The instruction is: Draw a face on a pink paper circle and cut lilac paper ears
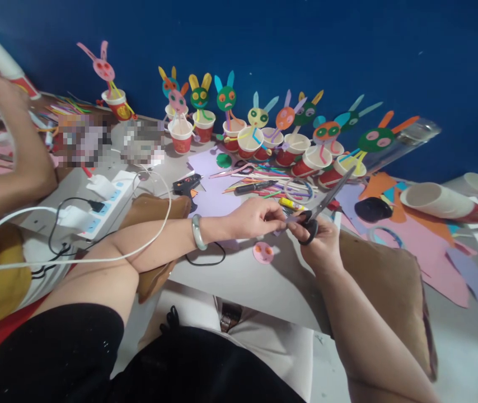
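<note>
My left hand, with a jade-coloured bangle at its wrist, has thumb and fingers pinched together beside my right hand; what it pinches is too small to make out. My right hand is closed round the black handles of a pair of scissors, whose blades point up and away. Its fingertips meet those of the left hand. Just below them a pink paper face with orange eyes lies on the grey table.
Paper cups with rabbit figures line the blue wall. Straws, a marker and a glue gun lie beyond my hands. At left are a power strip, cables and another person's arm. Stacked cups and coloured paper lie right.
</note>
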`<state>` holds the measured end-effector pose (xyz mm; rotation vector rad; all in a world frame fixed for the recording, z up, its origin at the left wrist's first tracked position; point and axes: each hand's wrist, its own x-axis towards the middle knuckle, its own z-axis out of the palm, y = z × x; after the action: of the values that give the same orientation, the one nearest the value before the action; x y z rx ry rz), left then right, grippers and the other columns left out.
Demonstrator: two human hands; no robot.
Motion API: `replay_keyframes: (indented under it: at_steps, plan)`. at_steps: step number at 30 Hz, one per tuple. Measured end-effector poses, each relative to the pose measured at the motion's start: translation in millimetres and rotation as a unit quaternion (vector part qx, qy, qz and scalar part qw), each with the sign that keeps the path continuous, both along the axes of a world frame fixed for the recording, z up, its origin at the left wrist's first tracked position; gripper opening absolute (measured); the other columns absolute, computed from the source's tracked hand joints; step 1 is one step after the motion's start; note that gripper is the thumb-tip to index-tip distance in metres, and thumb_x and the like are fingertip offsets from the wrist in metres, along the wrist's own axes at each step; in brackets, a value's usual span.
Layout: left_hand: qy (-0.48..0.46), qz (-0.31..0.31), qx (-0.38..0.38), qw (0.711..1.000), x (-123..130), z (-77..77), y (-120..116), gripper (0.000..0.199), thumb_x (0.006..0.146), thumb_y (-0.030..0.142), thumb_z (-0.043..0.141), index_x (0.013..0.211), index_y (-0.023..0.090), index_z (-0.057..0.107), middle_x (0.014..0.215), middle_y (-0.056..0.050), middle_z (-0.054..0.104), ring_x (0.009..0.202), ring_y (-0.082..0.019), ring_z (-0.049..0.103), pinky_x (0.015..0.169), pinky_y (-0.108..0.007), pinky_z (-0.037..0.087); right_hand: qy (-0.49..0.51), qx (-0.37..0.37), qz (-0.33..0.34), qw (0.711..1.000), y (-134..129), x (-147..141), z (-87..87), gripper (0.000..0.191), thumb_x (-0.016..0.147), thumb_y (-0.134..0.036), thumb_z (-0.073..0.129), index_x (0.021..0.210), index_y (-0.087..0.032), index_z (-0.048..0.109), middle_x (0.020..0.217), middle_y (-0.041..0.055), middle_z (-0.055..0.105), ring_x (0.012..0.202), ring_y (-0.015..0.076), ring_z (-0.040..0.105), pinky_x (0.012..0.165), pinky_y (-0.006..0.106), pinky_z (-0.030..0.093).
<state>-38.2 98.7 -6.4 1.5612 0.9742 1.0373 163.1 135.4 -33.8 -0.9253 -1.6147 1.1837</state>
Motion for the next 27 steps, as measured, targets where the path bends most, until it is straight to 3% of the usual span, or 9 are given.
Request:
replay_keyframes:
  at_steps: [6, 11, 17, 27]
  plan:
    - [-0.066, -0.054, -0.098, 0.992, -1.0, -0.5, 3.9, 0.019, 0.087, 0.025, 0.074, 0.075, 0.012, 0.068, 0.069, -0.002, 0.069, 0.065, -0.011, 0.063, 0.066, -0.026, 0.05, 0.024, -0.014, 0.003, 1.0, 2.4, 3.9, -9.0, 0.039, 0.065, -0.051, 0.094, 0.071, -0.023, 0.067, 0.076, -0.0004, 0.067, 0.066, 0.0162, 0.058, 0.063, 0.033, 0.05]
    - [-0.036, -0.024, -0.019, 0.999, -0.2, -2.2, 1.2, 0.018, 0.088, 0.024, 0.074, 0.074, 0.013, 0.068, 0.07, -0.001, 0.07, 0.067, -0.011, 0.061, 0.069, -0.025, 0.048, 0.014, -0.008, -0.005, 1.0, 2.2, 2.5, -6.7, 0.04, 0.064, -0.052, 0.094, 0.07, -0.023, 0.067, 0.074, -0.0004, 0.068, 0.066, 0.0162, 0.058, 0.062, 0.032, 0.049]
    - [0.012, 0.007, 0.013, 1.0, 2.9, -5.3, -0.5, 0.016, 0.087, 0.025, 0.075, 0.077, 0.015, 0.069, 0.073, -0.001, 0.07, 0.069, -0.012, 0.061, 0.067, -0.025, 0.044, 0.016, 0.008, -0.018, 1.0, 1.9, 1.2, -4.9, 0.043, 0.062, -0.054, 0.094, 0.07, -0.023, 0.065, 0.075, 0.0005, 0.067, 0.066, 0.0168, 0.058, 0.063, 0.032, 0.05]
    - [-0.049, -0.048, -0.03, 0.997, 0.9, -3.5, 3.3, 0.017, 0.087, 0.022, 0.075, 0.074, 0.013, 0.067, 0.071, -0.002, 0.07, 0.069, -0.011, 0.063, 0.07, -0.025, 0.05, 0.058, -0.038, 0.017, 0.997, 0.7, 0.0, -2.0, 0.038, 0.064, -0.048, 0.094, 0.068, -0.023, 0.065, 0.071, -0.0016, 0.063, 0.066, 0.016, 0.058, 0.064, 0.033, 0.049]
